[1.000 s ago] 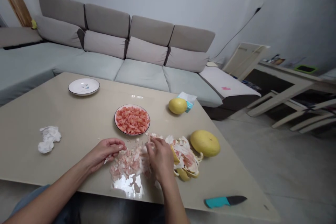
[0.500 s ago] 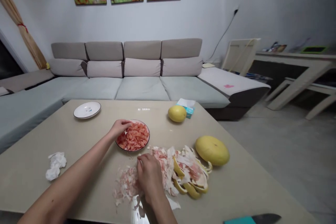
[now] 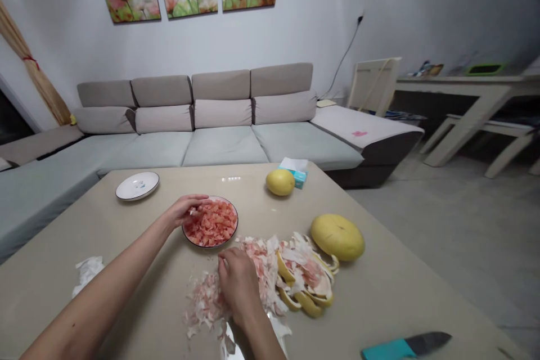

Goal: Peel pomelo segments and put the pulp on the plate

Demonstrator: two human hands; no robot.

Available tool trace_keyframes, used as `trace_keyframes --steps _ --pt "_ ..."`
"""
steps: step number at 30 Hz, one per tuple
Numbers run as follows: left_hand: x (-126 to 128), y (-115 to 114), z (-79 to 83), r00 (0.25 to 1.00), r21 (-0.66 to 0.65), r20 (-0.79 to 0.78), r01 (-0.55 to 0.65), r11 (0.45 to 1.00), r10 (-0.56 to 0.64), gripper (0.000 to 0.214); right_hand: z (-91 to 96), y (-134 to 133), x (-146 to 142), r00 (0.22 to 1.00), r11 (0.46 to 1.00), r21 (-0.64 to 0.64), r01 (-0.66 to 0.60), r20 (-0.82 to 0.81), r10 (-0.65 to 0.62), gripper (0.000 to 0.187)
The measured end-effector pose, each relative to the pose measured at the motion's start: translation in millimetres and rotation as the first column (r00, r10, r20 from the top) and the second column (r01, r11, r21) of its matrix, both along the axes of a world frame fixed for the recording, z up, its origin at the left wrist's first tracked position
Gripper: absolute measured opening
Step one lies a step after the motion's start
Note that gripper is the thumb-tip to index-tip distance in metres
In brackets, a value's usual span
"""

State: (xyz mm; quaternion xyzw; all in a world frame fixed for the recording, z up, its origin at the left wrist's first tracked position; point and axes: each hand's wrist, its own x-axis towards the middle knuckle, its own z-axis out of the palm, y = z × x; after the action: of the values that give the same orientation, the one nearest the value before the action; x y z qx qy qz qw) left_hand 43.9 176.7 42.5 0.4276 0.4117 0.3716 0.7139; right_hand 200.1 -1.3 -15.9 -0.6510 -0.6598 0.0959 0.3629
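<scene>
Beige tabletop (image 3: 337,304), living room: left hand (image 3: 185,210) reaches in from the lower left, fingers curled narrow over the rim of a round plate (image 3: 199,243) of pomelo pulp (image 3: 212,224), hold undetermined. Right hand (image 3: 238,287), nearer the pith scraps (image 3: 202,306), sits bunched onto them below the plate, grip likewise undetermined.

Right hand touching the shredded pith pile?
Touching. The head view shows the right hand resting down on the shredded pomelo pith, its fingers among the pink-white scraps, with no gap visible.
</scene>
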Motion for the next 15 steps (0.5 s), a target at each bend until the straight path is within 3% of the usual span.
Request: trace_keyframes --steps 6,15 --pt "4 -1 0.7 0.999 0.014 0.009 0.051 0.999 -0.051 0.023 1.0 0 0 1.000 0.999 -0.033 -0.009 -0.009 0.009 0.025" --pt "16 -4 -3.1 0.999 -0.026 -0.049 -0.010 1.000 0.009 0.026 4.3 1 -1 1.000 0.999 -0.036 -0.012 -0.017 0.011 0.028"
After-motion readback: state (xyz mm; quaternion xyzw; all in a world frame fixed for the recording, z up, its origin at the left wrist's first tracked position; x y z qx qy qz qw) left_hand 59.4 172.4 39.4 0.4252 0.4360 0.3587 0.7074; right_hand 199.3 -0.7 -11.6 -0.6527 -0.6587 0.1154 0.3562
